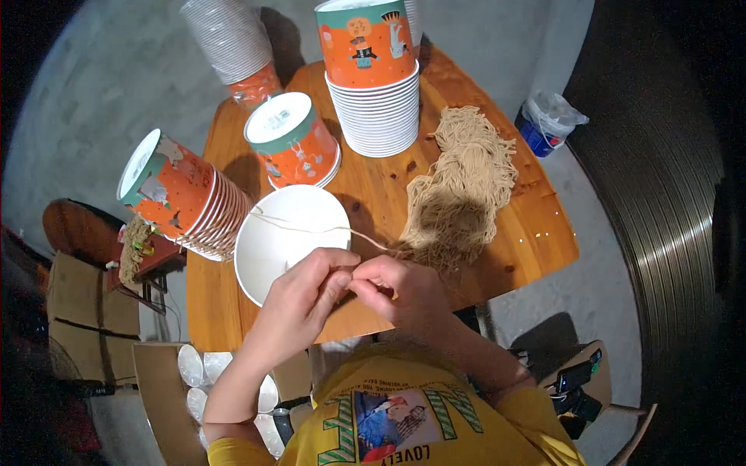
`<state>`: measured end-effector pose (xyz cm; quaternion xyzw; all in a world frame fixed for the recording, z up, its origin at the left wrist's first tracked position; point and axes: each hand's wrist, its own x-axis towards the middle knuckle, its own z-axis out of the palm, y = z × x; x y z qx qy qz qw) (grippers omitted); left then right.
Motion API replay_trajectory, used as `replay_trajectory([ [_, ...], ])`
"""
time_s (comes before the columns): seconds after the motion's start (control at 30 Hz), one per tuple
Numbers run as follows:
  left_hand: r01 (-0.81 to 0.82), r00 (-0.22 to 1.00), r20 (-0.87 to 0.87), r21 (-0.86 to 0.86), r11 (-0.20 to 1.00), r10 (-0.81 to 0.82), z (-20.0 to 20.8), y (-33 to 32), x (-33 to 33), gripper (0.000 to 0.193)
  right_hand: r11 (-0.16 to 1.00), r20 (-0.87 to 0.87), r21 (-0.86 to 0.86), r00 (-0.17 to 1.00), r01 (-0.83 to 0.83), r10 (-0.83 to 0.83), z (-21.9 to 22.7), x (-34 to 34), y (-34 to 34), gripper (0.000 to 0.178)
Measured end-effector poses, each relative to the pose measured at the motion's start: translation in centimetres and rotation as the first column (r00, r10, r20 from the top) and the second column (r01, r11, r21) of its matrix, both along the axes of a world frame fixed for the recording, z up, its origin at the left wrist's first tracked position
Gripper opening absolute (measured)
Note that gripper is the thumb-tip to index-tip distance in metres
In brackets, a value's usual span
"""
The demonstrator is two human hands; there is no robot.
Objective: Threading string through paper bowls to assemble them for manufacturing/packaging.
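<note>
My left hand and my right hand meet at the table's front edge, thumbs and fingers pinched together. They close on a thin beige cord; the stretch between the fingertips is mostly hidden. Two strands of it cross the mouth of a white-lined paper bucket, which lies tipped toward me just left of my hands. From there the cord runs to the back of my right hand, beside a heap of beige cords.
Upside-down orange and green paper buckets stand behind: a tall stack, a short one and a leaning stack with cords at its rims. A wrapped white stack is farther back. Below the wooden table sits an open carton of pale cups.
</note>
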<state>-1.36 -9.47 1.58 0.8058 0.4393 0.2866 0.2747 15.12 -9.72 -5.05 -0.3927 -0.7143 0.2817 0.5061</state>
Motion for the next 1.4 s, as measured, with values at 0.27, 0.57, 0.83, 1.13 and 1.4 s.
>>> replay_trajectory([
  [0.27,-0.087,0.996,0.002,0.132,0.987,0.088,-0.8,-0.7,-2.4,0.021,0.963,-0.032,-0.264,0.999,-0.05,0.043,-1.2,-1.1,-2.1,0.012],
  [0.57,-0.019,0.982,-0.189,0.076,0.997,0.033,-1.3,-1.2,-4.2,0.028,0.995,-0.062,-0.088,0.996,0.052,-0.058,-3.7,-3.5,-2.2,0.016],
  [0.83,-0.058,0.99,-0.131,-0.007,0.998,0.056,-1.2,-1.6,-4.0,0.026,0.991,-0.033,-0.07,0.992,0.116,-0.118,-3.5,-3.9,-2.1,0.017],
  [1.13,-0.05,0.991,-0.121,0.006,0.999,0.051,-1.1,-1.5,-3.9,0.024,0.99,-0.016,-0.068,0.992,0.126,-0.127,-3.1,-4.1,-1.7,0.015],
  [1.4,-0.004,0.987,-0.163,-0.081,0.997,-0.009,-0.6,0.5,-4.2,0.02,0.985,-0.015,-0.105,0.99,0.14,-0.143,-3.2,-4.5,-1.6,0.015],
])
